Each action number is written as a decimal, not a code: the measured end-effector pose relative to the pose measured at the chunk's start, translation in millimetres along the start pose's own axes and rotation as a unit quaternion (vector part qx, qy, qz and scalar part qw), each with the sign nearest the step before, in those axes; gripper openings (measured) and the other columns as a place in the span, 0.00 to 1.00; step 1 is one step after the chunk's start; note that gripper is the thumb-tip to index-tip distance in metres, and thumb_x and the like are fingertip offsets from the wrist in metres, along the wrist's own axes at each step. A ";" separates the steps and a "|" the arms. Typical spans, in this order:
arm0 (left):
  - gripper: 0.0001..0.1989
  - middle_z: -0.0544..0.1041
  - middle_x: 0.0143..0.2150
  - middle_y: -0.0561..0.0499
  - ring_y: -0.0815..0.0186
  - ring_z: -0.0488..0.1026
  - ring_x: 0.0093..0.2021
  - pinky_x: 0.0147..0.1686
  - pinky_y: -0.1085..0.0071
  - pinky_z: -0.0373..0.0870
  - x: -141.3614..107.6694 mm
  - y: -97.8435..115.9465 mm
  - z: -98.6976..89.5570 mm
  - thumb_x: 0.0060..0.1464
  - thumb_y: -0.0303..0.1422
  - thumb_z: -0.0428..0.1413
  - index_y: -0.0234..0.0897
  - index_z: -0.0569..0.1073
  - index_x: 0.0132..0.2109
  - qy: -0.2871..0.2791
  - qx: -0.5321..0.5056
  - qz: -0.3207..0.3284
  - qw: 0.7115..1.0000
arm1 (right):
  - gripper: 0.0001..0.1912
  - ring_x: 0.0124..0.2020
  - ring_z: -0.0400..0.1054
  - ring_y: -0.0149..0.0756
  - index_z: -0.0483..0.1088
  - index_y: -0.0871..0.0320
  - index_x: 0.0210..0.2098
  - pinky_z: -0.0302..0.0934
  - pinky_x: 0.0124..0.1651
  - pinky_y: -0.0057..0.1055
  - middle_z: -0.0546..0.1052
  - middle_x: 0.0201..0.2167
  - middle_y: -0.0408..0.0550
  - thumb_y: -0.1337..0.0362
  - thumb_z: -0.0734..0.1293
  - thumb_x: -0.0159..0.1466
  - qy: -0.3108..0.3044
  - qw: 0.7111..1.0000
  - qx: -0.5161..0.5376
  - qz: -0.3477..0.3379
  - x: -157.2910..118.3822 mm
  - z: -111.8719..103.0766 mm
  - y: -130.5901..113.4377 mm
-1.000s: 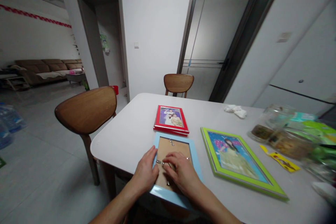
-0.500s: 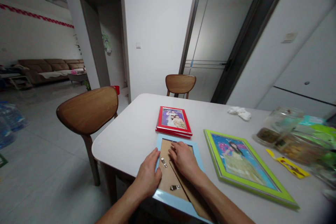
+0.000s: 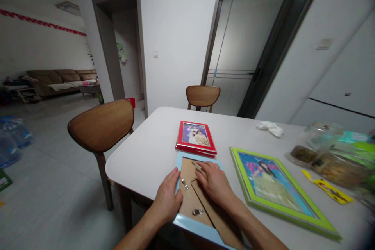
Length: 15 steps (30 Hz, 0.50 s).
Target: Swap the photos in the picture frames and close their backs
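1. One blue frame (image 3: 190, 197) lies back-up on the tabletop (image 3: 146, 152).
2. Left hand (image 3: 169, 196): fingers stretched, resting along its left edge.
3. Right hand (image 3: 215, 183): fingers bent at the top clip (image 3: 195, 164); whether pinching, one cannot tell.

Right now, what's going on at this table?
A person's left grip rests on the left edge of a blue frame lying face down on the table. The right grip is at a metal clip near the top of the brown backing; whether it pinches the clip is unclear. Stacked red frames lie beyond, with a green frame to the right.
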State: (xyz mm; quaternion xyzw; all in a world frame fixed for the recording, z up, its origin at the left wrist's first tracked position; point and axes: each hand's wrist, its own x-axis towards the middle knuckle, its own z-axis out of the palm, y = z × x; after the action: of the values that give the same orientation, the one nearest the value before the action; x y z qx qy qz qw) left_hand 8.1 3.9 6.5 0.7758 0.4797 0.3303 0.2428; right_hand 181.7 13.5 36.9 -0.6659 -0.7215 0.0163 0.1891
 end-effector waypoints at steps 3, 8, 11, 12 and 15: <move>0.27 0.60 0.56 0.41 0.61 0.56 0.56 0.56 0.65 0.52 -1.2 -1.2 0.6 0.43 0.23 0.46 0.27 0.60 0.53 0.001 -0.001 0.002 1.000 | 0.17 0.39 0.60 0.39 0.68 0.56 0.39 0.52 0.41 0.31 0.69 0.36 0.50 0.57 0.57 0.55 -0.039 0.999 0.024 -0.003 -26.6 -14.8 -0.2; 0.26 0.60 0.56 0.42 0.61 0.56 0.56 0.55 0.63 0.52 -0.9 -2.0 1.4 0.44 0.25 0.46 0.29 0.60 0.54 0.007 -0.010 0.001 1.000 | 0.21 0.38 0.62 0.39 0.66 0.55 0.42 0.54 0.40 0.32 0.68 0.35 0.49 0.58 0.61 0.49 -0.079 0.996 0.046 0.012 -55.2 -18.7 -5.1; 0.25 0.59 0.56 0.42 0.61 0.56 0.56 0.55 0.63 0.52 -0.8 -2.4 1.4 0.45 0.27 0.47 0.30 0.60 0.54 0.005 -0.019 -0.012 1.000 | 0.21 0.38 0.62 0.38 0.65 0.57 0.43 0.54 0.41 0.31 0.68 0.36 0.49 0.62 0.59 0.49 -0.068 0.994 0.079 0.019 -55.4 -15.6 -8.4; 0.25 0.59 0.56 0.42 0.61 0.56 0.56 0.56 0.63 0.51 -0.8 -2.2 0.9 0.45 0.28 0.47 0.30 0.60 0.53 0.004 -0.023 -0.017 1.000 | 0.21 0.39 0.62 0.38 0.65 0.58 0.43 0.54 0.42 0.30 0.68 0.36 0.50 0.63 0.59 0.49 -0.065 0.994 0.090 0.022 -53.9 -15.7 -8.6; 0.25 0.60 0.56 0.41 0.61 0.56 0.56 0.55 0.63 0.51 -0.8 1.0 -2.3 0.46 0.31 0.49 0.30 0.60 0.53 0.003 -0.044 -0.032 0.999 | 0.21 0.41 0.62 0.38 0.65 0.60 0.42 0.53 0.45 0.31 0.69 0.37 0.51 0.65 0.59 0.47 -0.055 0.992 0.109 0.038 -48.4 -20.3 -6.6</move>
State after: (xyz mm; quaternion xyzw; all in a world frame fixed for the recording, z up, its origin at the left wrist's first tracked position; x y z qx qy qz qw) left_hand 6.7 2.9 8.5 0.7476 0.4899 0.3455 0.2858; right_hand 183.4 -38.7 45.4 -0.6663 -0.6989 0.1384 0.2200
